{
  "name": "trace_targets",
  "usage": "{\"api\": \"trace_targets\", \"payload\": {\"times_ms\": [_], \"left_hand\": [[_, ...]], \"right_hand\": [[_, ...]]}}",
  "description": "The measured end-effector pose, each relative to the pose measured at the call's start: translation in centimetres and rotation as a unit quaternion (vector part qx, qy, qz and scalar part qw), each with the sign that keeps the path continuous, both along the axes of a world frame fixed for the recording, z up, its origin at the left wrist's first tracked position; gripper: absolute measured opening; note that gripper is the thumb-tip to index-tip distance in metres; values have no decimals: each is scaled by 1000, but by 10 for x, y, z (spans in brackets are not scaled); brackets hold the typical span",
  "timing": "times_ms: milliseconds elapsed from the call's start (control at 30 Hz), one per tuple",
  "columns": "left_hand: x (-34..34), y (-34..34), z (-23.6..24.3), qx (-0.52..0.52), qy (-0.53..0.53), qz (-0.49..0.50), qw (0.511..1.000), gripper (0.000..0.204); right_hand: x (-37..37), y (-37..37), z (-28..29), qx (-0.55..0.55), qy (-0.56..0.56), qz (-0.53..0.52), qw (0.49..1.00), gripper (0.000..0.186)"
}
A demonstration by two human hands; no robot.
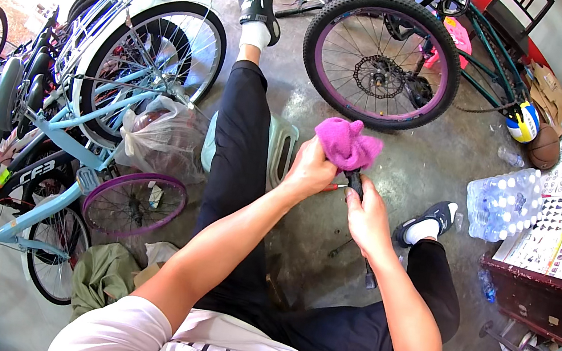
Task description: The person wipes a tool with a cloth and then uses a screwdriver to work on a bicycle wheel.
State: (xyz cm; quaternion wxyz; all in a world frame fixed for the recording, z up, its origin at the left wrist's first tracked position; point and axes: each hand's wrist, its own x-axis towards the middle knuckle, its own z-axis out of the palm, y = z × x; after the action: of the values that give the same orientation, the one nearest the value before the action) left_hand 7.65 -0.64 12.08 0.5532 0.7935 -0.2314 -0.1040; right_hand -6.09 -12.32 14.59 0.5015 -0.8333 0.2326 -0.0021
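My left hand (311,171) is closed round a magenta cloth (348,144), which is bunched over the upper end of a dark rod-like part (353,181). My right hand (367,218) grips that part just below the cloth. A lower dark end (370,276) shows beside my right forearm; my hand and arm hide the stretch between, so its exact kind cannot be made out. Both hands are held above the floor between my spread legs. Beyond them a bicycle wheel with a purple rim (385,67) and knobbly tyre stands on the dark green bicycle frame (488,50).
Several bicycles crowd the left, a light blue one (56,132) nearest. A loose purple rim (134,204) and a plastic bag (164,131) lie beside a pale green stool (283,150). To the right are packed water bottles (504,203), two balls, and a dark red cabinet (534,296).
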Motion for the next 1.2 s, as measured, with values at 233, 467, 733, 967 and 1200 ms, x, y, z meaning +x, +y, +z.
{"api": "trace_targets", "payload": {"times_ms": [233, 467, 733, 967, 1200], "left_hand": [[-3, -30, -12, 3, 27, 82, 996, 41], [0, -26, -2, -20, -17, -46, 999, 41], [-4, -46, -23, -302, 285, 177, 892, 29], [13, -4, -27, -364, 351, 200, 839, 40], [0, -16, 2, -297, 316, 104, 895, 39]], "right_hand": [[5, -8, -1, 68, 47, -27, 996, 39], [-1, -12, -3, 46, 34, -48, 997, 37], [6, -7, -10, 72, 20, -81, 994, 37], [10, -15, 1, 113, 40, -89, 989, 44], [9, -13, -3, 88, 29, -81, 992, 46]]}}
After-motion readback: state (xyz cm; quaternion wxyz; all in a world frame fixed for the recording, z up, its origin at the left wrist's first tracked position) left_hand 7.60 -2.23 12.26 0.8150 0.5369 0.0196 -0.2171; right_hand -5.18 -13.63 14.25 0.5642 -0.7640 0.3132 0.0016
